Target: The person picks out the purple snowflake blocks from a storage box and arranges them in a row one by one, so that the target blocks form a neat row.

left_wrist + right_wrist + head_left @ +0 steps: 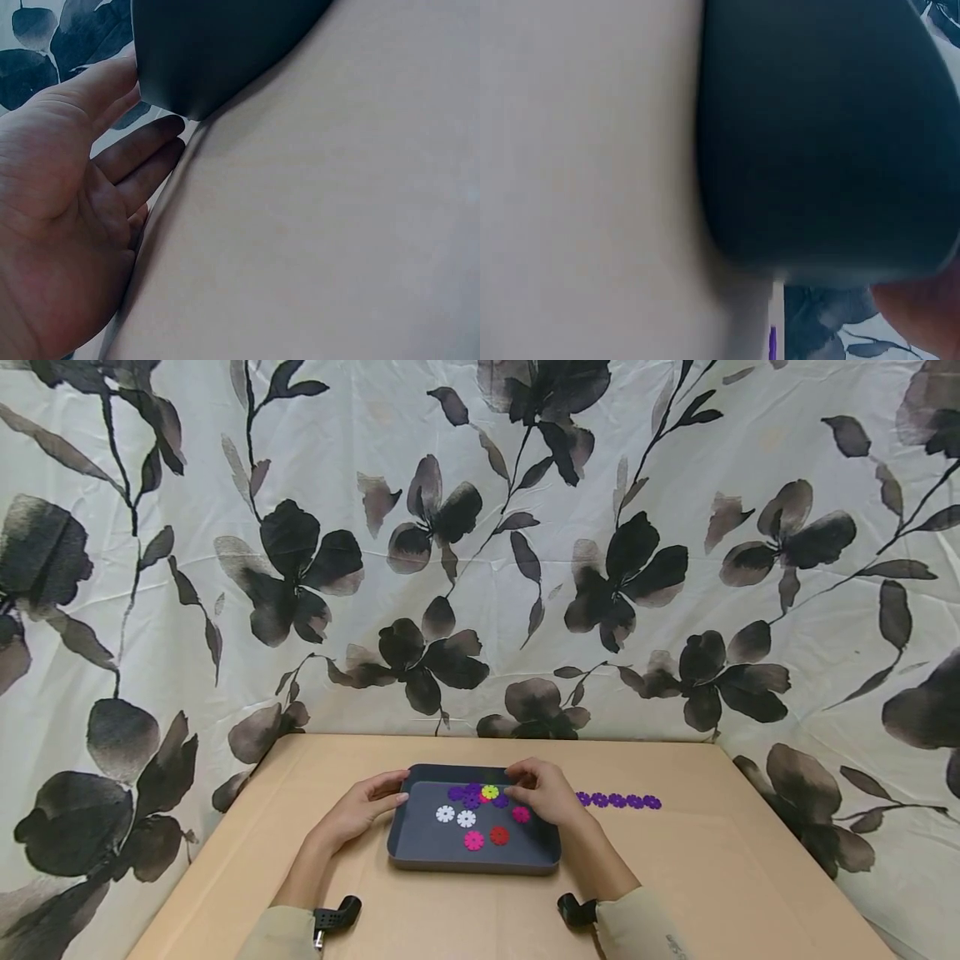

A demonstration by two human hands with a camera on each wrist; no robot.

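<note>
A dark grey rectangular tray (427, 850) holds several small flower-shaped plastic discs: purple, white, pink, red and one yellow. My left hand (354, 817) grips its left side near the far corner, thumb at the rim. In the left wrist view, the thumb of that hand (60, 180) meets the tray's dark wall (202, 56), with other fingers at its lower edge. My right hand (547, 792) holds the far right corner, its fingers over the rim. The tray wall (825, 142) fills much of the right wrist view, hiding most of the right hand (924, 311).
To the right of the tray, a row of purple flower-shaped discs (618, 801) lies on the light brown table (675, 877). Behind the table's far edge hangs a white cloth (525, 635) with dark flowers. Each wrist wears a black device (341, 913).
</note>
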